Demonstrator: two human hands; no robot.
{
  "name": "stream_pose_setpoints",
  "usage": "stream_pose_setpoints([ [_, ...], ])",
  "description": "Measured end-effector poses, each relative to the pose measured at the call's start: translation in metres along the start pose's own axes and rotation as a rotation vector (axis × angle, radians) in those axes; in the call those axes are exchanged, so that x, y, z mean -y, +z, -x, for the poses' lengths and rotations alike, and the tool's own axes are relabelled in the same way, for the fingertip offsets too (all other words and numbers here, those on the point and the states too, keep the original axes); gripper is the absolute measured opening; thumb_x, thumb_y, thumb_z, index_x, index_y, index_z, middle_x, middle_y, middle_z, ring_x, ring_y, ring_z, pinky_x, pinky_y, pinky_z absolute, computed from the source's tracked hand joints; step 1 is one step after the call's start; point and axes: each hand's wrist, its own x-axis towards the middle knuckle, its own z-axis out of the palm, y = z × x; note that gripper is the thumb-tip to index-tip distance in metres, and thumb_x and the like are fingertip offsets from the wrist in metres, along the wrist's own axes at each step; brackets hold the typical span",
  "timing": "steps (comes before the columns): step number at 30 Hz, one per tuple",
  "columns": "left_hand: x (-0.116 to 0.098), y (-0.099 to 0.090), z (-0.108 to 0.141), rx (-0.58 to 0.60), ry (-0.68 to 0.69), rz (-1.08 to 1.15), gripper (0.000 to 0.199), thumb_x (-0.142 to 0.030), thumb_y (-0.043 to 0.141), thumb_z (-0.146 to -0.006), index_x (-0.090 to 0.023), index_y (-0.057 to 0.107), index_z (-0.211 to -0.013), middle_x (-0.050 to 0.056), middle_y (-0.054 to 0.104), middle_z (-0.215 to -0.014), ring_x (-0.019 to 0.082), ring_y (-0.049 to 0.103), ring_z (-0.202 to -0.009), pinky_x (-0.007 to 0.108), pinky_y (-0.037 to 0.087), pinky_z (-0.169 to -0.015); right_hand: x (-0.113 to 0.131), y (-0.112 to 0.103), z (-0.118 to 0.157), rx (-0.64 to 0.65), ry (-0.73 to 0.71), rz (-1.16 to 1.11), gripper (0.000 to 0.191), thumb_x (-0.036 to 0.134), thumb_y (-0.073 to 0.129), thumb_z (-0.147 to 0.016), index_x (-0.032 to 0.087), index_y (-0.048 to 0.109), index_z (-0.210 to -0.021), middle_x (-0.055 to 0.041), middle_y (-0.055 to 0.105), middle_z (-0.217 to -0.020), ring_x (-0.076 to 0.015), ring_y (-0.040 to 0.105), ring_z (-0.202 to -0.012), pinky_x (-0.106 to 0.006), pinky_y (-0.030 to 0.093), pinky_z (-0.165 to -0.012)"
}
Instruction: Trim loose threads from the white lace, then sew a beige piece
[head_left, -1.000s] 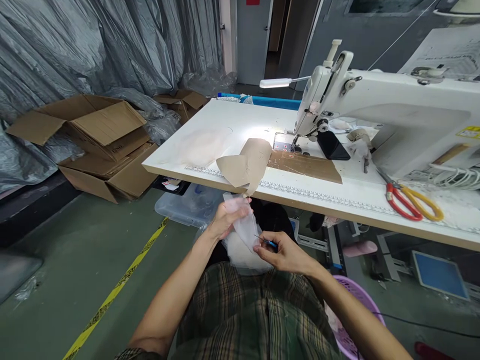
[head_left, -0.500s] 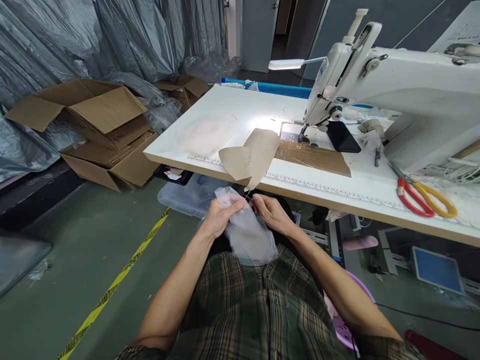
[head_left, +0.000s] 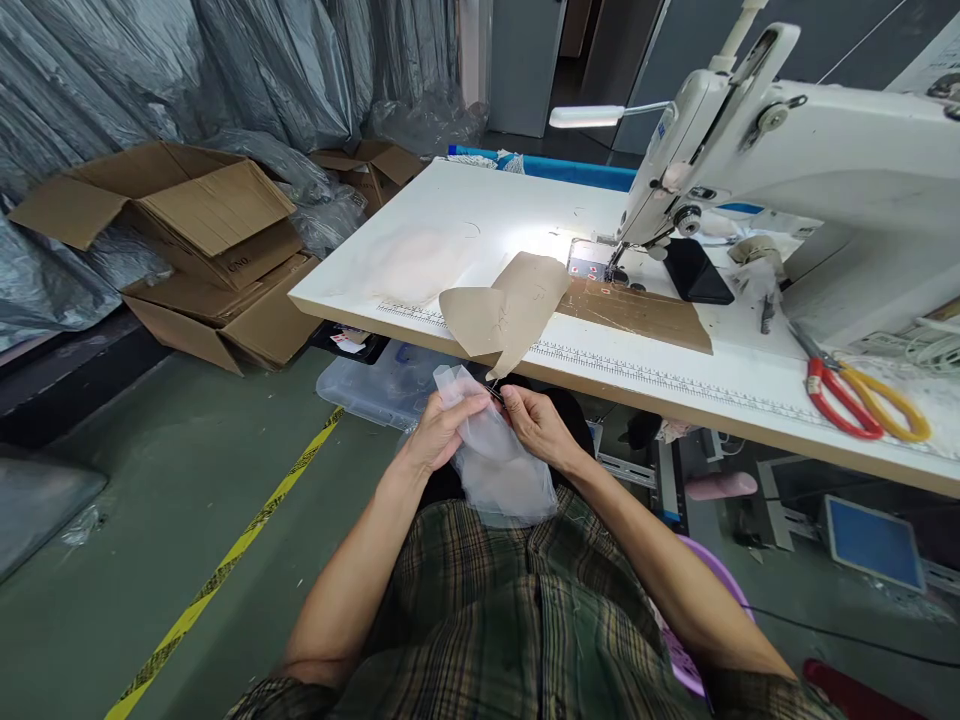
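My left hand [head_left: 442,430] is closed on a piece of sheer white fabric [head_left: 502,480], thumb on top, and the cloth hangs down over my lap. Close beside it, my right hand [head_left: 541,425] pinches a small dark pointed tool [head_left: 495,394] whose tip meets the fabric's upper edge; its exact kind is too small to make out. Just above both hands, a beige cut-out piece [head_left: 525,300] lies on the sewing table [head_left: 360,270], its pointed end drooping over the front edge.
A white sewing machine [head_left: 750,150] stands on the right, with a brown strip [head_left: 637,315] by its needle. Near it lie a black phone [head_left: 697,270] and red-and-yellow-handled scissors [head_left: 862,395]. Cardboard boxes [head_left: 217,250] sit at left; a clear plastic bin [head_left: 375,385] is under the table.
The view has shifted slightly, so the machine appears farther right. My hands stay together at the fabric's edge, the dark tool's tip now closer to the left thumb.
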Motion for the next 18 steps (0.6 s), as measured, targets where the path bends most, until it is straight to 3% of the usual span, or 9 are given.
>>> stream_pose_setpoints([
  [7, -0.002, 0.000, 0.001, 0.008, -0.010, 0.027, 0.014, -0.021, 0.075, -0.066, -0.014, 0.066, -0.073, 0.002, 0.066, -0.069, 0.012, 0.061, -0.065, 0.019, 0.048, -0.060, 0.003, 0.003, 0.000, 0.000, 0.004, -0.025, 0.045, 0.052, 0.033, -0.096, 0.018, 0.049, -0.071, 0.0032, 0.043, -0.064, -0.0101, 0.035, -0.057, -0.023, 0.030, -0.055],
  [13, 0.002, 0.000, -0.001, -0.012, -0.011, 0.032, 0.015, -0.022, 0.076, -0.065, -0.013, 0.066, -0.071, 0.000, 0.064, -0.067, 0.010, 0.059, -0.063, 0.018, 0.048, -0.061, 0.001, 0.006, -0.002, -0.026, 0.059, -0.067, 0.052, 0.062, 0.036, -0.091, 0.019, 0.043, -0.064, 0.0039, 0.036, -0.060, -0.0101, 0.032, -0.055, -0.024, 0.029, -0.052],
  [18, 0.002, 0.003, 0.002, -0.091, -0.019, 0.059, 0.021, -0.023, 0.081, -0.062, -0.014, 0.066, -0.073, -0.002, 0.063, -0.067, 0.009, 0.059, -0.063, 0.019, 0.049, -0.063, -0.002, 0.005, 0.009, -0.009, 0.154, -0.203, 0.053, 0.067, 0.033, -0.090, 0.019, 0.053, -0.079, 0.0024, 0.045, -0.067, -0.0108, 0.038, -0.056, -0.024, 0.032, -0.051],
])
